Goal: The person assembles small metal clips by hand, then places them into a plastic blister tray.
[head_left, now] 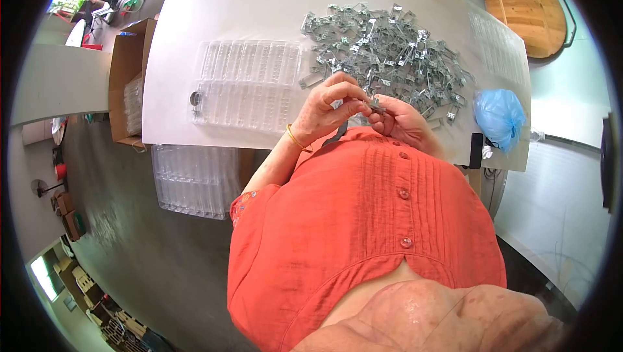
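My left hand (332, 106), a yellow bangle at its wrist, pinches a small silvery metal part (375, 106) in front of my chest. The fingers of my right hand (403, 122) close on the same part from the other side. Its finer shape is partly hidden by the fingertips. Just beyond my hands spreads a large heap of similar small metal parts (389, 47), some with flat, shiny plates. To the left of the heap lies a clear plastic tray (250, 86) with rows of long compartments.
A small dark round object (195, 99) sits at the tray's left edge. A blue plastic bag (500, 119) rests at the table's right, near more clear trays (498, 47). Stacked clear trays (196, 180) stand below the front edge. A cardboard box (130, 79) adjoins the white table (227, 1).
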`<state>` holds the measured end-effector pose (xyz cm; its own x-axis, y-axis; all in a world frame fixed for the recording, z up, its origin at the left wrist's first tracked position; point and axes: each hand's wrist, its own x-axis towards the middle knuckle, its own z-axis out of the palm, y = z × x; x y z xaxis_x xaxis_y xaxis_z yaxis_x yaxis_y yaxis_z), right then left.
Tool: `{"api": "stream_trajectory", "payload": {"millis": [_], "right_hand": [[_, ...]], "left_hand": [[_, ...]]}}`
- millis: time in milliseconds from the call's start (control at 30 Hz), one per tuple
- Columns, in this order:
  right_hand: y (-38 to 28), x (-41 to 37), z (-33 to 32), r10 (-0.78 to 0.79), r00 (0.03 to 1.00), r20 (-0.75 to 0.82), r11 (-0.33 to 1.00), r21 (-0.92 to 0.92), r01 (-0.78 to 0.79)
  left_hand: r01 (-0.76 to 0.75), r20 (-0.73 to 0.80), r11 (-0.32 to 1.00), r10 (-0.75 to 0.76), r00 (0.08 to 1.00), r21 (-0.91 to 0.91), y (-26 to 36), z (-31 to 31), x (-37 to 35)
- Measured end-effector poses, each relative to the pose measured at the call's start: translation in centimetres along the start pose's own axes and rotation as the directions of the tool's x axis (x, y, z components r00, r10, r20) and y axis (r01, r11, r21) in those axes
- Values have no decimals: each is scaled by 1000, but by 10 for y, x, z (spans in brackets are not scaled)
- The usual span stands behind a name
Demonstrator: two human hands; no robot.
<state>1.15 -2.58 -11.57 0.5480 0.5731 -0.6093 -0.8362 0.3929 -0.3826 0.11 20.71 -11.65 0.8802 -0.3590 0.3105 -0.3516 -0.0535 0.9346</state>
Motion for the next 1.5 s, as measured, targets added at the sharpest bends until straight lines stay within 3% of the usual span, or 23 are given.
{"api": "stream_trajectory", "payload": {"millis": [67, 167, 233, 333, 400, 500, 867, 1033, 1067, 1133, 1167, 1267, 1300, 1500], "right_hand": [[-1, -2, 5, 34, 999, -34, 997, -64, -37], [-4, -6, 20, 33, 992, -125, 976, -210, -59], [-1, -3, 18, -28, 989, -147, 953, -301, -18], [3, 0, 5, -284, 957, -54, 887, -395, 241], [-2, -10, 10, -374, 926, -50, 826, -472, 308], [-7, -22, 25, -477, 878, 29, 723, -556, 411], [-9, -21, 29, -466, 882, 68, 661, -636, 398], [-4, -16, 27, -560, 826, 61, 547, -721, 424], [-4, -16, 27, -541, 839, 59, 564, -715, 413], [-6, -15, 26, -489, 869, 73, 595, -701, 394], [-6, -12, 21, -432, 900, 60, 672, -644, 365], [-5, -9, 14, -403, 909, 105, 698, -608, 379], [-7, -12, 20, -391, 919, 53, 728, -592, 344], [-8, -9, 18, -403, 915, -33, 701, -653, 285]], "left_hand": [[-131, -106, 991, 131, 986, 9, -3, 5, 7], [-6, -101, 919, -37, 994, -393, -12, 12, 5], [68, -79, 841, -130, 988, -537, -18, 13, 3], [158, -53, 756, -247, 968, -636, -17, 16, 4], [237, -23, 737, -324, 946, -633, -13, 14, 3], [244, -42, 795, -320, 946, -556, -13, 17, 4], [204, -97, 957, -227, 969, -205, -16, 25, 2], [7, -93, 972, 15, 996, 233, -11, 23, 8], [-30, -88, 951, 60, 994, 309, -6, 24, 9], [-36, -67, 957, 58, 996, 287, -4, 27, 9], [-49, -60, 951, 71, 996, 306, -8, 28, 9], [-84, -27, 926, 101, 995, 367, -7, 25, 7], [-93, -13, 916, 107, 994, 390, -8, 25, 7], [-144, 63, 874, 130, 990, 463, -7, 30, 3]]}}
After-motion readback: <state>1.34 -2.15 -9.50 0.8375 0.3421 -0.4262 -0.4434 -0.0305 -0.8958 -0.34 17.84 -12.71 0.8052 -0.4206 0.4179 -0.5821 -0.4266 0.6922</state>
